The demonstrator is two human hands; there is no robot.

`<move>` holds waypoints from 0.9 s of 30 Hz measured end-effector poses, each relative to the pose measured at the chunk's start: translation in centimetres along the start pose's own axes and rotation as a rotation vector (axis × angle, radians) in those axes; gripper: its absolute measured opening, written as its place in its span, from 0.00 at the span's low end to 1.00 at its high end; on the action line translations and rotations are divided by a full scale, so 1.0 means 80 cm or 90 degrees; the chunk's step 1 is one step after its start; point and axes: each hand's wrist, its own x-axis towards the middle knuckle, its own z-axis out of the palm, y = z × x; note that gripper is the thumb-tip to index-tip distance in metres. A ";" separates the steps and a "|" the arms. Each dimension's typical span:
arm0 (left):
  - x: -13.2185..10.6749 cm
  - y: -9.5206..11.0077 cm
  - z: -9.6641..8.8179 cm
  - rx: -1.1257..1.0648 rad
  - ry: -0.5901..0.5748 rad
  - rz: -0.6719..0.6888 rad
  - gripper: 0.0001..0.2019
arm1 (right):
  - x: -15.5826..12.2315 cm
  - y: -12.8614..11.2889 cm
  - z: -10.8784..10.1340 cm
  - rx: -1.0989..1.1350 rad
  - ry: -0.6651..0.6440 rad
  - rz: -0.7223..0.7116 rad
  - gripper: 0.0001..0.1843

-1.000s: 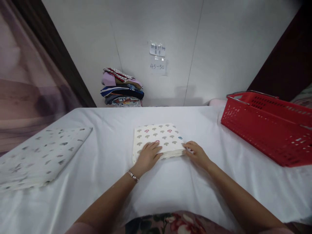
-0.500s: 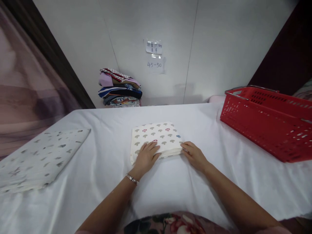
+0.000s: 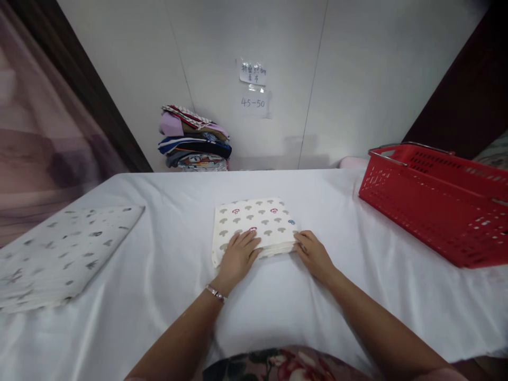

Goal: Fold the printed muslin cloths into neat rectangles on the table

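Note:
A white cloth with a mushroom print (image 3: 254,217), folded into a thick rectangle, lies in front of me on the white-covered table (image 3: 178,307). Flat across its near left part rests my left hand (image 3: 238,256), open, fingers spread, a bracelet on the wrist. My right hand (image 3: 315,254) is at the near right corner, with the thumb and fingers closed on the cloth's layered edge. Grey mushrooms and a few red and blue ones show on the upper face.
Another folded white cloth with a dark leaf-like print (image 3: 71,254) lies at the left. A red plastic basket (image 3: 428,211) with metal handles stands at the right. Beyond the far edge is a stack of folded fabrics (image 3: 194,140), against a wall with paper notes (image 3: 253,74).
The view has shifted very slightly. Both hands stay in nearly the same places on the mushroom-print cloth, which keeps its shape.

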 end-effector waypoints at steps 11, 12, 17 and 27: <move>-0.005 -0.001 0.000 -0.011 0.010 0.007 0.16 | -0.003 0.011 0.005 -0.006 0.012 -0.016 0.16; -0.006 -0.001 -0.002 -0.011 0.008 0.006 0.15 | -0.004 0.012 0.005 -0.007 0.013 -0.017 0.15; -0.018 -0.012 -0.015 0.006 -0.018 -0.029 0.16 | -0.005 0.017 0.006 -0.014 0.010 -0.029 0.15; -0.075 -0.044 -0.044 0.029 -0.052 -0.065 0.18 | -0.010 0.025 0.007 -0.081 -0.002 -0.026 0.16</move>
